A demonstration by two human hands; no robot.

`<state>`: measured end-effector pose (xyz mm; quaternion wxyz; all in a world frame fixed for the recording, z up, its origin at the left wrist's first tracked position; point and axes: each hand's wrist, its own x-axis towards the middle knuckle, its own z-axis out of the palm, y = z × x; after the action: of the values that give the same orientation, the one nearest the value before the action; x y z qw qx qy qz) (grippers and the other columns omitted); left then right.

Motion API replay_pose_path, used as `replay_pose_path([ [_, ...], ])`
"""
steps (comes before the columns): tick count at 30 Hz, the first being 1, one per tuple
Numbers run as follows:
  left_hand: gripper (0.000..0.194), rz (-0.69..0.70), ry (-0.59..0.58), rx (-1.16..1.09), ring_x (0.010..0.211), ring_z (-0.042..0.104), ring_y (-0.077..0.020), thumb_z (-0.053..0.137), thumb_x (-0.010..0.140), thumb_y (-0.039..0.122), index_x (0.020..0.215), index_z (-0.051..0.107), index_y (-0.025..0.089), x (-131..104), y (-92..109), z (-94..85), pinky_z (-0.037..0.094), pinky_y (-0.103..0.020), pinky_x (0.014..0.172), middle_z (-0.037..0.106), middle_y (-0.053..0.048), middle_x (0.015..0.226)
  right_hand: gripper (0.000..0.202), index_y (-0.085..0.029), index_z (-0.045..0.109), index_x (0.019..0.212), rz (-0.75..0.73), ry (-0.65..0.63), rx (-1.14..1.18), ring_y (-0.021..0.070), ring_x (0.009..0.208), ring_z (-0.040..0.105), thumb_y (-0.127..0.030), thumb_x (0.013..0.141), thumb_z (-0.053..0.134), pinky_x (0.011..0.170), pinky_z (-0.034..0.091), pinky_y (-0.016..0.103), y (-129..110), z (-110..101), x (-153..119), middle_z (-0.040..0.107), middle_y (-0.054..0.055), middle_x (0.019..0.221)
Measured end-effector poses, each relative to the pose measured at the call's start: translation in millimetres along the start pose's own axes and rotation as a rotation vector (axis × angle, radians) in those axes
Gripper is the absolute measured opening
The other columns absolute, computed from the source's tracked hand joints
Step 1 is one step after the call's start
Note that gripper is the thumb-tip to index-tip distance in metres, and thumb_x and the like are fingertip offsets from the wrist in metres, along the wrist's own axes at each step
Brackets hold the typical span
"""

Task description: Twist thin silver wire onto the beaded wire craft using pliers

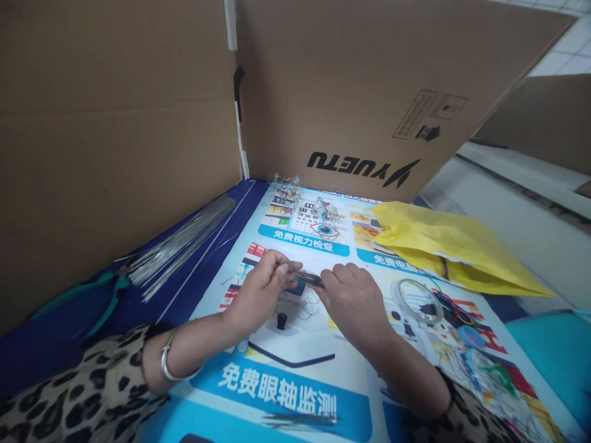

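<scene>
My right hand [353,301] is wrapped round a pair of pliers [310,279], their metal jaws pointing left toward my other hand. The handles are hidden in my fist. Thumb and fingers of my left hand [270,280] pinch together right at the plier tips, with thin wire [311,306] curling below. How the jaws meet the wire is too small to tell. Beneath both hands lies a printed poster sheet [295,357] in blue and white.
Straight silver wires [184,246] lie on the left beside a teal-handled tool [104,292]. A yellow bag [443,240] rests at the right, near a clear ring-shaped roll [418,301] and tangled coloured wires [489,375]. Cardboard walls [323,92] stand behind. Dark strands [300,421] lie in front.
</scene>
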<state>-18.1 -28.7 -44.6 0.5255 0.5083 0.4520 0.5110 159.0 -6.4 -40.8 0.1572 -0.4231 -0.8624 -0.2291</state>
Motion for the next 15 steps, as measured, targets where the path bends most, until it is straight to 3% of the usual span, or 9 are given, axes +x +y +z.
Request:
replay_pose_path([
  [8, 0.019, -0.019, -0.033, 0.030, 0.091, 0.062, -0.0162, 0.041, 0.089, 0.037, 0.088, 0.044, 0.018, -0.5, 3.2, -0.5, 0.050, -0.034, 0.083, 0.060, -0.007, 0.105, 0.017, -0.018, 0.055, 0.070, -0.008, 0.007, -0.005, 0.0188, 0.068, 0.043, -0.031, 0.081, 0.059, 0.061, 0.023, 0.031, 1.3, 1.2, -0.1, 0.054, 0.004, 0.066],
  [15, 0.013, -0.090, 0.007, 0.106, 0.085, 0.065, -0.0177, 0.046, 0.086, 0.030, 0.082, 0.045, 0.018, 1.5, 9.6, -1.0, 0.049, -0.029, 0.076, 0.062, -0.001, 0.082, 0.015, -0.018, 0.056, 0.072, -0.011, 0.018, -0.020, 0.0188, 0.067, 0.044, -0.030, 0.080, 0.059, 0.062, 0.023, 0.031, 2.8, 3.5, -2.3, 0.055, 0.003, 0.067],
])
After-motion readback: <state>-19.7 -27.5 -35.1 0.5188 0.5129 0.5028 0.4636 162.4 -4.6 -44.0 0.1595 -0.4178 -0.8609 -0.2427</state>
